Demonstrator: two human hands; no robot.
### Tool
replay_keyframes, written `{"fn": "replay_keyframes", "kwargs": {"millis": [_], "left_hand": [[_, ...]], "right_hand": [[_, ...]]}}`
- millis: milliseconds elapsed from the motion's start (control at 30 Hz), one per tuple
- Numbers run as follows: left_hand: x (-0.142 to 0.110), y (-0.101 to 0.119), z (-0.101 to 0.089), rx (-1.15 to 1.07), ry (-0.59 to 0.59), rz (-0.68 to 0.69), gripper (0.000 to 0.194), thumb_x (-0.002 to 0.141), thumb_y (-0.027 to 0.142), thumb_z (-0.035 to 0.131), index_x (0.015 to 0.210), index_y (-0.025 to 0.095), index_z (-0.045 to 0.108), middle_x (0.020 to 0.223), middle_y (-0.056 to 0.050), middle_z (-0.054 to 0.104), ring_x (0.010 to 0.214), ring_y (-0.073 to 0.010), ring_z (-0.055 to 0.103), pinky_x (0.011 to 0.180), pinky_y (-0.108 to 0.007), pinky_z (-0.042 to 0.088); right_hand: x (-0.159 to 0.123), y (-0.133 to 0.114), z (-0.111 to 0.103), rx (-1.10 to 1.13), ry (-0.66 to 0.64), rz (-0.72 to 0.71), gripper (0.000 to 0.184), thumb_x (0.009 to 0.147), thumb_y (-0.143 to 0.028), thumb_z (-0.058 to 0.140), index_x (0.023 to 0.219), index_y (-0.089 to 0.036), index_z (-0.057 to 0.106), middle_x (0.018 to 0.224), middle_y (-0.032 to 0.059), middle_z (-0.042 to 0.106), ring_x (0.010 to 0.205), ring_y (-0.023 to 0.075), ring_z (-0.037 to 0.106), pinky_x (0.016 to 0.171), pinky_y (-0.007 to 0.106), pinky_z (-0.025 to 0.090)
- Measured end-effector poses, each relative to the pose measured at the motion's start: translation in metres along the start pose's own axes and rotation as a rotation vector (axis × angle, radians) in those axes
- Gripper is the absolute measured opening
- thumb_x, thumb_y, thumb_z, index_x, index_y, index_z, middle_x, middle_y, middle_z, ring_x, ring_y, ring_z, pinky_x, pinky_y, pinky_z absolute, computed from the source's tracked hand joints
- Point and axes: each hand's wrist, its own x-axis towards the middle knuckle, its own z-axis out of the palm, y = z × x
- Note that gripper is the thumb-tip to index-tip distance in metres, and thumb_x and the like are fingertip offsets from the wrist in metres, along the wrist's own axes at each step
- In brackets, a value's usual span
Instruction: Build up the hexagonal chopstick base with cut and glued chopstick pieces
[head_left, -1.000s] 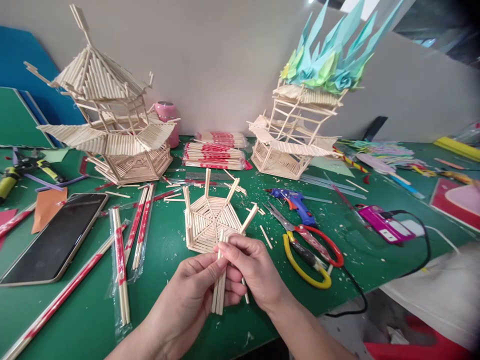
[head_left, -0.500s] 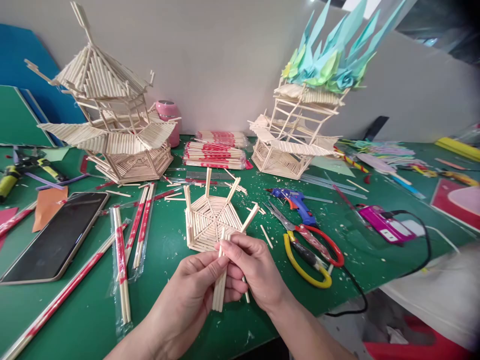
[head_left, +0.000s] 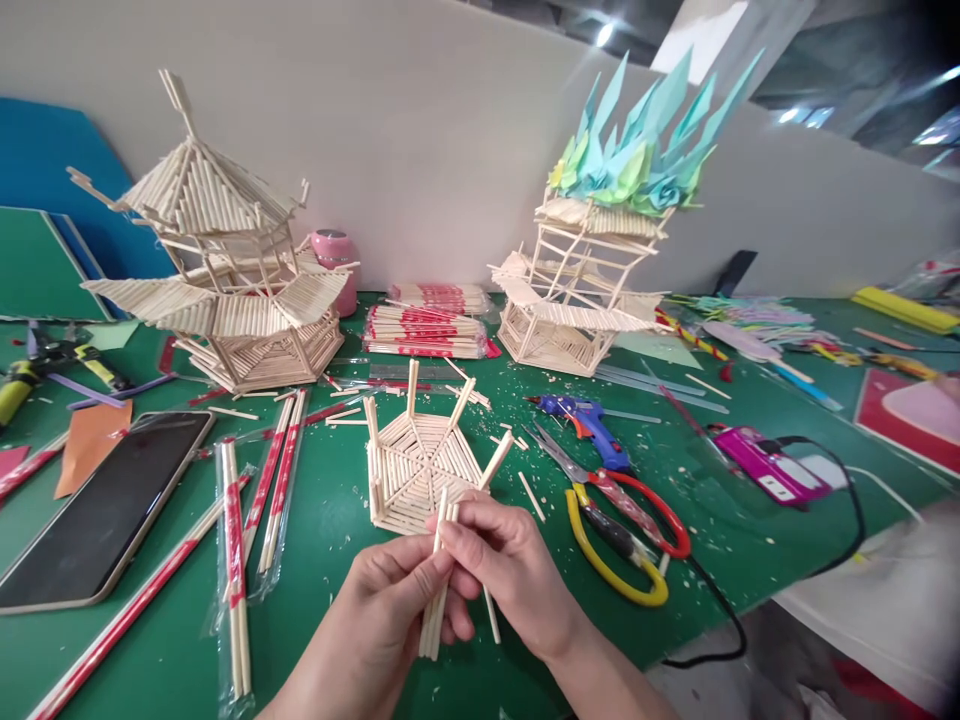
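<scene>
My left hand (head_left: pixel 390 610) pinches a small bundle of wooden sticks (head_left: pixel 433 625) between thumb and fingers, held upright over the front of the table. Thumb and fingers of my right hand (head_left: pixel 510 570) are closed on the upper end of the same sticks. Just beyond my hands lies a hexagonal stick base (head_left: pixel 405 480), with short posts standing at its corners; my right hand hides its near edge. A loose stick (head_left: pixel 491 615) shows below my right hand.
Scissors (head_left: pixel 600 510) and a blue glue gun (head_left: pixel 585 425) lie to the right. Wrapped chopsticks (head_left: pixel 236 570) and a phone (head_left: pixel 112 510) lie left. Behind stand a stick pagoda (head_left: pixel 225 300), packs of chopsticks (head_left: pixel 427 330) and a second stick tower (head_left: pixel 585 290) topped with paper leaves.
The whole scene sits lower in view, as the camera has tilted up. Both hands still hold the sticks, and my fingers have shifted slightly around them.
</scene>
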Motion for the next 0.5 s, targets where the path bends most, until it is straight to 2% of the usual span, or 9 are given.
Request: {"fn": "replay_keyframes", "kwargs": {"millis": [167,300,500], "left_hand": [[0.0025,-0.0038,-0.0008,0.143,0.048,0.036,0.028,0.074,0.037,0.063,0.063,0.011,0.066,0.055,-0.003,0.059,0.047,-0.0076,0.047,0.05,-0.019,0.033],[0.0042,-0.0051,-0.0009,0.252,0.063,0.061,0.034,0.073,0.043,0.061,0.064,0.011,0.066,0.049,-0.002,0.057,0.046,-0.0081,0.044,0.048,-0.02,0.03],[0.005,-0.0052,-0.0047,0.205,0.023,0.054,0.033,0.07,0.044,0.064,0.063,0.011,0.063,0.052,-0.001,0.057,0.049,-0.0084,0.046,0.05,-0.02,0.03]], "right_hand": [[0.0013,-0.0098,-0.0039,-0.215,0.036,-0.062,0.029,0.084,-0.033,0.052,0.059,-0.017,0.051,0.043,-0.0065,0.041,0.036,0.0087,0.051,0.035,0.019,0.034],[0.0014,-0.0102,-0.003,-0.279,0.091,-0.109,0.03,0.083,-0.035,0.051,0.058,-0.019,0.05,0.046,-0.0053,0.042,0.04,0.0095,0.048,0.036,0.02,0.035],[-0.0013,-0.0084,-0.0012,-0.312,0.133,-0.134,0.032,0.082,-0.031,0.053,0.053,-0.017,0.048,0.055,-0.0031,0.042,0.048,0.0094,0.046,0.043,0.021,0.036]]}}
